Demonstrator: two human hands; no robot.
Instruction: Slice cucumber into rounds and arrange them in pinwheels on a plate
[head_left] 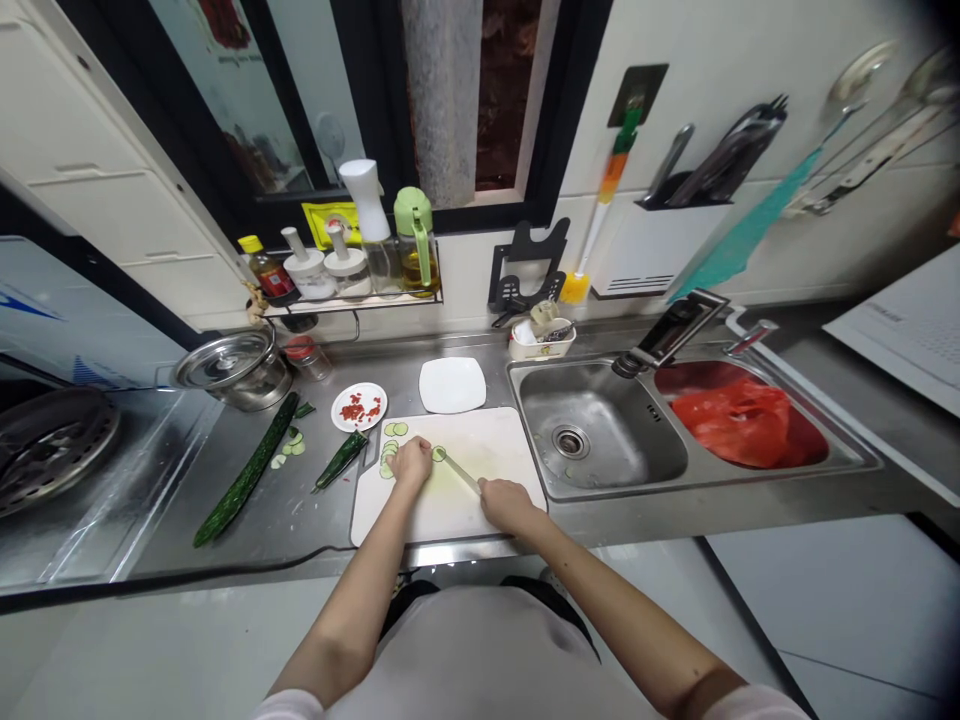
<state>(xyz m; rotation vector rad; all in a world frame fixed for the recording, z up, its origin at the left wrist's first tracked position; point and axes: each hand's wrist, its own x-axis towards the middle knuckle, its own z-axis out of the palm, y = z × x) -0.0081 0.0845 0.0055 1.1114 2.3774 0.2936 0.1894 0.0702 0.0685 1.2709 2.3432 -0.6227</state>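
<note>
Below the left hand's (412, 464) bent fingers, cucumber slices (389, 452) lie just left on the board (480, 500); the right hand's (510, 505) fingers curl round a knife (459, 472), apparently.

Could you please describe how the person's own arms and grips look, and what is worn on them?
Left grip and right grip show no gloves. Both forearms are uncovered, with no watch visible. Short, pale sleeves end above the elbows.
</note>
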